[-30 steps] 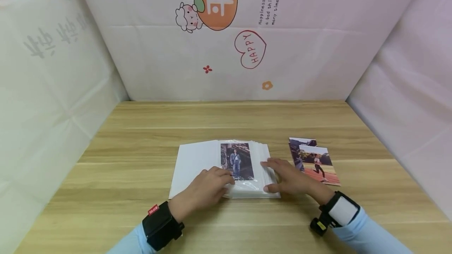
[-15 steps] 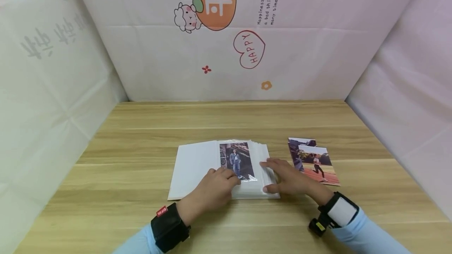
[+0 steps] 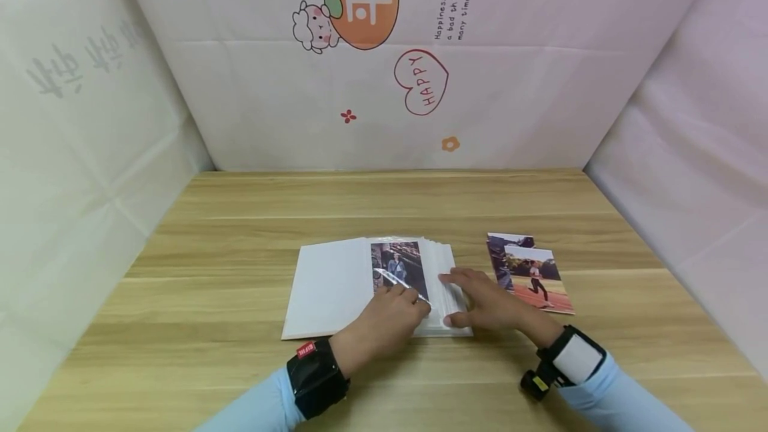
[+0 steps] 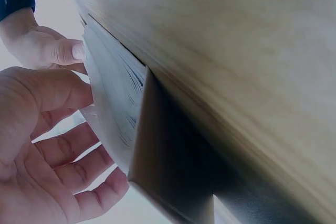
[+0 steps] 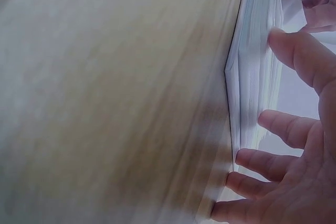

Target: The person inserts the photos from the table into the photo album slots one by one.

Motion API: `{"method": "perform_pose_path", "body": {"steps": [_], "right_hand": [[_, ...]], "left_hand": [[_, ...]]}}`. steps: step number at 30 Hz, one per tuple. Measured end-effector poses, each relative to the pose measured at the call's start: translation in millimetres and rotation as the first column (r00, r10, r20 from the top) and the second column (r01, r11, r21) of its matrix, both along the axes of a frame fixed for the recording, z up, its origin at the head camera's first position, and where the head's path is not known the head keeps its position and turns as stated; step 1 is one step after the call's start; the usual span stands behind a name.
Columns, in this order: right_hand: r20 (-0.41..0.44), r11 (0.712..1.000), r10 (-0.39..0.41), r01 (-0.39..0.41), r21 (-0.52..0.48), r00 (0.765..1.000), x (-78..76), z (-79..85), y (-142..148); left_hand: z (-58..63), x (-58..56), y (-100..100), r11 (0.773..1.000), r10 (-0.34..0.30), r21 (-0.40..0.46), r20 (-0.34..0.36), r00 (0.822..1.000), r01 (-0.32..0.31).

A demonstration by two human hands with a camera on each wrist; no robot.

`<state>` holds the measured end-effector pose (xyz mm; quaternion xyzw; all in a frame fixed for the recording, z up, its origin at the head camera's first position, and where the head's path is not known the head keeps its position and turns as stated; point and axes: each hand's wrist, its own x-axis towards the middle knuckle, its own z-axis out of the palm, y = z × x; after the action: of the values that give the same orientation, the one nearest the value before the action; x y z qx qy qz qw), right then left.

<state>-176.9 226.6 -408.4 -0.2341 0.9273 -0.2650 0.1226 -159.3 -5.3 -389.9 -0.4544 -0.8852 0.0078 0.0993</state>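
A white photo album [image 3: 327, 289] lies open on the table. On its visible page is a photo [image 3: 397, 264] of a person in blue clothes, its lower part hidden by my left hand [image 3: 391, 317]. That hand pinches clear film [image 4: 90, 113] of the page between thumb and fingers; a raised fold of film shines across the photo. My right hand [image 3: 489, 300] rests with spread fingers on the right side of the album, its fingertips along the stacked page edges [image 5: 260, 66].
To the right lie two overlapping loose photos: a runner on a red track [image 3: 543, 282] over a darker photo [image 3: 499, 260], mostly covered. The wooden table [image 3: 210, 239] meets a printed white cloth [image 3: 270, 105] behind and at both sides.
My left hand has moved right across the page, drawing up the clear film, so the fold now crosses the photo. My right hand keeps its place on the album.
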Motion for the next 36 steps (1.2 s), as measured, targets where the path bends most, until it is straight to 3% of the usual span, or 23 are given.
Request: {"method": "perform_pose_path", "body": {"steps": [9,15,21,25,30,36], "right_hand": [[0.009,1.0,0.001,-0.001,0.0,1.0,0.2,0.1,0],[0.018,1.0,-0.011,0.012,-0.005,1.0,1.0,0.3,1],[0.02,1.0,-0.013,0.014,-0.02,1.0,0.7,-0.4,3],[0.017,1.0,-0.008,0.009,-0.021,1.0,0.4,-1.0,3],[0.028,1.0,-0.01,0.01,-0.019,1.0,-0.3,-1.0,3],[0.043,1.0,-0.013,0.014,-0.016,0.999,-0.3,-0.9,3]], "left_hand": [[0.9,-1.2,1,1.0,0.0,0.011,0.034,0.999,0.0],[11.0,-1.1,0,0.995,0.012,0.096,0.033,0.999,-0.015],[25.5,-0.2,-4,0.963,-0.004,0.269,-0.031,1.0,0.012],[29.2,0.5,-6,0.951,-0.008,0.309,-0.051,0.999,0.024],[29.9,2.0,-9,0.944,0.004,0.331,-0.021,1.0,0.003],[38.5,9.3,-25,0.905,0.038,0.421,0.059,0.998,-0.06]]}}
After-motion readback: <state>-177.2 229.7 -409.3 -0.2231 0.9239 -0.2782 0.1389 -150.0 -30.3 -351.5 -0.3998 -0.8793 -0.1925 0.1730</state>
